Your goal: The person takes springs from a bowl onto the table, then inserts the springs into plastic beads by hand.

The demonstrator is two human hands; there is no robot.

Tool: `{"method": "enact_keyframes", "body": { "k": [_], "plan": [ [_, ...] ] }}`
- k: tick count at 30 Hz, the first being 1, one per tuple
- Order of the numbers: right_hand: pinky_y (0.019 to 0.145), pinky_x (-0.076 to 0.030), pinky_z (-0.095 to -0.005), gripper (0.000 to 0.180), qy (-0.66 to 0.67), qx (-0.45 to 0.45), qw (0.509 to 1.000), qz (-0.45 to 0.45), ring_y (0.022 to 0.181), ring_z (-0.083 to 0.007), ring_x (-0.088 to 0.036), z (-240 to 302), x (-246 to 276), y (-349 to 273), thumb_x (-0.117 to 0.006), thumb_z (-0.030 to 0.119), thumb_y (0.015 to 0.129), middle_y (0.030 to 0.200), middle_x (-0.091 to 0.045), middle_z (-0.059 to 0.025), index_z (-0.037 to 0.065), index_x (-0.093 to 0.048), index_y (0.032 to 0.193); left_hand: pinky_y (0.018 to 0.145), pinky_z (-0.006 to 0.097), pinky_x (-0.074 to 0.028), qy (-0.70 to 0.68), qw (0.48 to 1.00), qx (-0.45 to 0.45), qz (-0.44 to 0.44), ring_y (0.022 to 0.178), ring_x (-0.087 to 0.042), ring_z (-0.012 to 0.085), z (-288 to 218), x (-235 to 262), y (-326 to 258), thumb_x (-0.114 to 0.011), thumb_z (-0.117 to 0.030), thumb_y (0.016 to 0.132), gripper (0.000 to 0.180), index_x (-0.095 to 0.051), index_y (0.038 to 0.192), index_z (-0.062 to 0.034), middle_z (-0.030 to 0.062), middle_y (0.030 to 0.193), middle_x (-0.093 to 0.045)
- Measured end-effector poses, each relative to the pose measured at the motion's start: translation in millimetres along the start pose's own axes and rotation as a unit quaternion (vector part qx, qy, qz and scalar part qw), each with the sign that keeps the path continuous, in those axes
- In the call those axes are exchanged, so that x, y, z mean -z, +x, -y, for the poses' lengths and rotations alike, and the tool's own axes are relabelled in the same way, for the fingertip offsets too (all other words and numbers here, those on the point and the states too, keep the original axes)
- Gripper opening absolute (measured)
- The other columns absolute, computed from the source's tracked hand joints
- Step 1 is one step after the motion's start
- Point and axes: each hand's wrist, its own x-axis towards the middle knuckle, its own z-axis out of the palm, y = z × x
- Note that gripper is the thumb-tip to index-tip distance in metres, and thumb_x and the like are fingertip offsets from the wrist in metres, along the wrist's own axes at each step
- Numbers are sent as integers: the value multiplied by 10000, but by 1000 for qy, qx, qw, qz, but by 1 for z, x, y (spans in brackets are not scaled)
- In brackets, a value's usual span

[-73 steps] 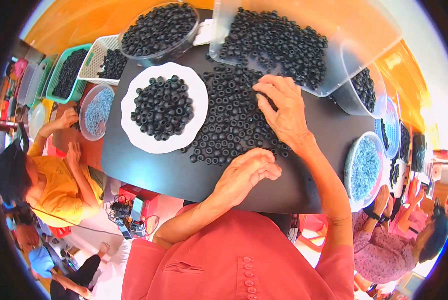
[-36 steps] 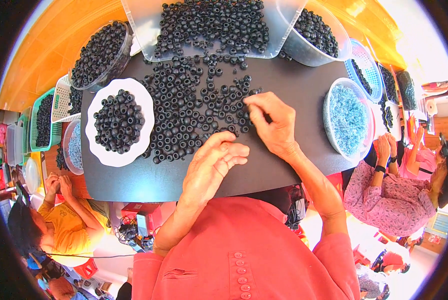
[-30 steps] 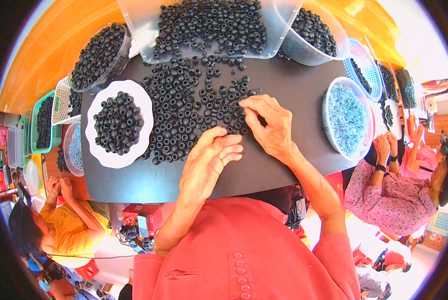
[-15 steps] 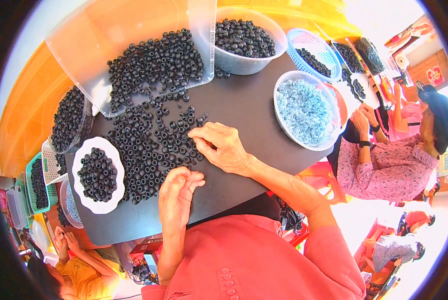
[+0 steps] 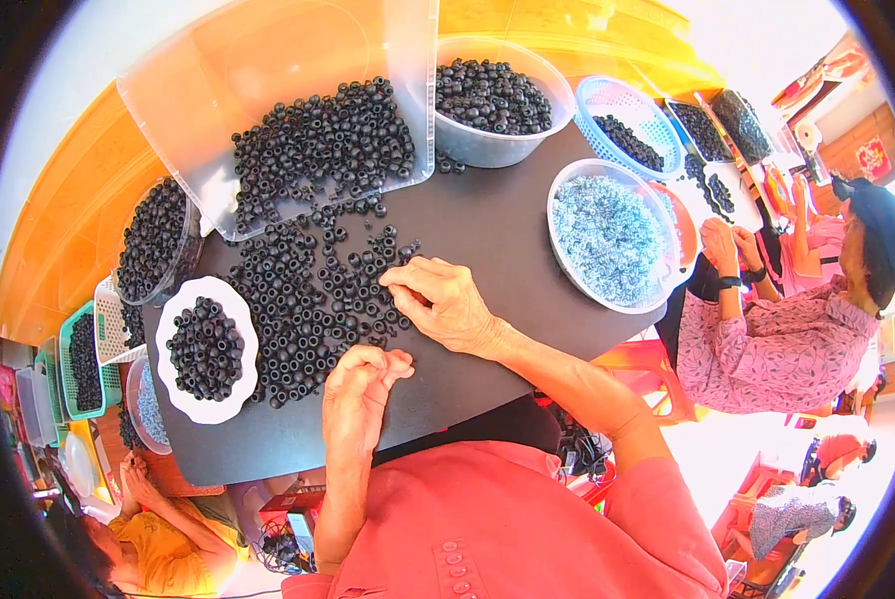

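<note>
Many small black ring-shaped pieces [image 5: 312, 290] lie spread on a black board [image 5: 487, 240]. My right hand [image 5: 447, 304] rests on the board at the right edge of the spread, fingertips pinching among the pieces. My left hand [image 5: 357, 389] sits just below it with fingers curled together; whether it holds a piece is hidden. A white scalloped plate [image 5: 173, 384] to the left holds a heap of the same black pieces.
A tilted clear bin [image 5: 278, 90] spills black pieces onto the board. A clear tub [image 5: 492, 145] of black pieces, a bowl of pale blue pieces [image 5: 607, 235] and baskets [image 5: 627, 120] stand around. One person sits at right [image 5: 797, 319], another at lower left [image 5: 158, 539].
The view has swung, shifting the board and plate leftward and tilted. My hands have drawn closer together over the pieces, the left hand's fingers curling from flat to closed.
</note>
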Motion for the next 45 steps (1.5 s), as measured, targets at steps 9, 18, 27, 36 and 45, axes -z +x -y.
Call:
{"method": "enact_keyframes", "body": {
  "k": [9,18,27,36,45],
  "plan": [
    [548,-449,-321,169,-2,-18,1000,2,585,-219,-550,1,-1,-1,-629,-11,761,687,-573,-79,41,-636,921,873,421,-474,-20,1000,-8,16,985,-572,301,2,2,-1,-340,16,861,190,-523,809,12,158,885,-605],
    [528,-448,-304,168,-21,-29,999,0,576,-193,-545,3,1,0,-628,-16,757,689,-582,-73,40,-647,915,874,421,-468,-19,1000,0,15,974,-564,302,0,1,-2,-335,22,852,188,-505,772,11,139,847,-580],
    [536,-436,-247,154,3,-101,993,-54,579,-113,-551,9,5,5,-615,-33,780,686,-591,-65,31,-664,911,888,423,-457,-46,999,1,9,979,-559,306,1,3,-4,-353,5,850,171,-504,769,6,145,847,-585],
    [596,-432,-197,121,152,-277,944,-90,669,-25,-518,-12,9,5,-596,23,868,766,-603,43,27,-667,965,901,391,-444,-75,997,33,-7,968,-590,277,-1,4,-1,-432,-87,936,205,-496,1108,4,165,920,-644],
    [630,-463,-240,178,43,-203,977,-43,695,-102,-568,-41,-7,58,-589,59,832,841,-622,-42,45,-652,998,888,371,-450,-64,997,36,-8,955,-596,266,0,6,-2,-431,-94,947,212,-496,1127,-3,154,901,-645]
  ]
}}
